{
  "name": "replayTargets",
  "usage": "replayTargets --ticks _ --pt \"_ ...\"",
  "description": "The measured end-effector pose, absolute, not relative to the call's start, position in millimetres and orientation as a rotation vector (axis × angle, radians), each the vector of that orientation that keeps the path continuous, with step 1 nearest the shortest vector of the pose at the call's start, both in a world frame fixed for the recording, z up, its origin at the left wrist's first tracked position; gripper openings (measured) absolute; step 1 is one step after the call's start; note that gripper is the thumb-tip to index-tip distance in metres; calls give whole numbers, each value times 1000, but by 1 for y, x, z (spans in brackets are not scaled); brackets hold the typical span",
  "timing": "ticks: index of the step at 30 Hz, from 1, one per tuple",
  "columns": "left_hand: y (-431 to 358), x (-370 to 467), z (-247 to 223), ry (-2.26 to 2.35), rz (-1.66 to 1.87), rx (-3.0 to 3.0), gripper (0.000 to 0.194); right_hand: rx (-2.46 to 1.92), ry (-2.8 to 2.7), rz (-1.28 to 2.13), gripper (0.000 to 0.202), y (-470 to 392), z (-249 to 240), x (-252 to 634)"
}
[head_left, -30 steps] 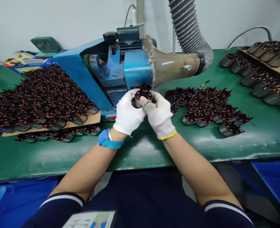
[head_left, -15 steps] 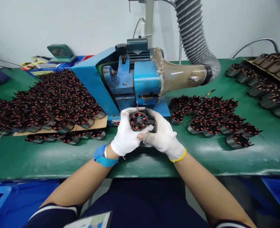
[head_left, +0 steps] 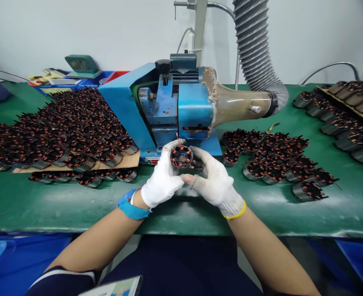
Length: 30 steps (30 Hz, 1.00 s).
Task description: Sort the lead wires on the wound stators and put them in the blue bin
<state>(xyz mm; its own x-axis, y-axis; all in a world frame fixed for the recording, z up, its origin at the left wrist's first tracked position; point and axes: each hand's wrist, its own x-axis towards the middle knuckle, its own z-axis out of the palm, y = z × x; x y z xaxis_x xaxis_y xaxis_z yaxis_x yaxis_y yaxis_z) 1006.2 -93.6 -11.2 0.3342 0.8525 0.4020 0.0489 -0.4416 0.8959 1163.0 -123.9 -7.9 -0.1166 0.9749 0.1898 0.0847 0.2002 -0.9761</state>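
Note:
In the middle of the head view a motor stator (head_left: 181,157), a short ring with copper windings and dark insulation, is held upright with its open face towards me. My left hand (head_left: 161,179), in a white glove, grips it from the left side and below. My right hand (head_left: 214,176), in a greyer knitted glove with a bare thumb tip, curls its fingers at the stator's right side, thumb near the left thumb. A thin wire end sticks up above the stator. Both hands are just in front of a blue machine (head_left: 195,105).
Many stators (head_left: 67,127) stand packed on cardboard (head_left: 122,163) to the left, with a lower row beneath. Another group of stators (head_left: 274,154) is right of the machine, and stacked rows (head_left: 350,123) lie far right. A grey hose (head_left: 253,49) rises from the machine's clear duct (head_left: 237,100).
The right hand has loosened and drawn slightly right, its thumb moving off the stator's front. The stator's face is now more exposed. The view has shifted slightly.

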Motion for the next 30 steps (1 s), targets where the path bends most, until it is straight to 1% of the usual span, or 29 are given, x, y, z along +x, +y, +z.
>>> replayTargets --ticks 3,5,8,11,14,15,17,20,22,23,26,27,30 --pt "-98 1004 -3 669 1051 1486 82 -1166 -1650 735 90 -124 -8 1165" --pt "-101 1002 3 660 986 1380 81 -1228 -1756 498 88 -124 -11 1165" --pt "-104 1001 5 640 943 1316 77 -1250 -1816 260 71 -122 -14 1166" --pt "-101 1004 0 637 971 1331 76 -1206 -1838 142 51 -121 -11 1170" --pt "-98 1010 -4 757 1004 1410 66 -1183 -1870 27 33 -122 -6 1177" --pt "-97 1012 -4 813 1012 1449 63 -1195 -1864 43 28 -122 -4 1181" --pt "-98 1015 -3 924 1051 1584 60 -1240 -1757 239 25 -121 0 1191" --pt "-101 1016 -3 1032 1204 1884 58 -1209 -1260 638 28 -117 5 1212" --pt "-102 1015 -6 1040 1388 2050 56 -1146 -925 739 29 -115 8 1222" --pt "-103 1015 -8 1038 1488 2113 56 -1131 -851 789 29 -115 8 1222" --pt "-104 1015 -13 1094 1659 2290 56 -1134 -980 1028 27 -120 3 1203" --pt "-104 1015 -14 1126 1647 2348 55 -1119 -1045 1089 28 -123 0 1191" --pt "-106 1015 -16 1204 1563 2474 49 -1080 -1017 1098 32 -127 -7 1153"
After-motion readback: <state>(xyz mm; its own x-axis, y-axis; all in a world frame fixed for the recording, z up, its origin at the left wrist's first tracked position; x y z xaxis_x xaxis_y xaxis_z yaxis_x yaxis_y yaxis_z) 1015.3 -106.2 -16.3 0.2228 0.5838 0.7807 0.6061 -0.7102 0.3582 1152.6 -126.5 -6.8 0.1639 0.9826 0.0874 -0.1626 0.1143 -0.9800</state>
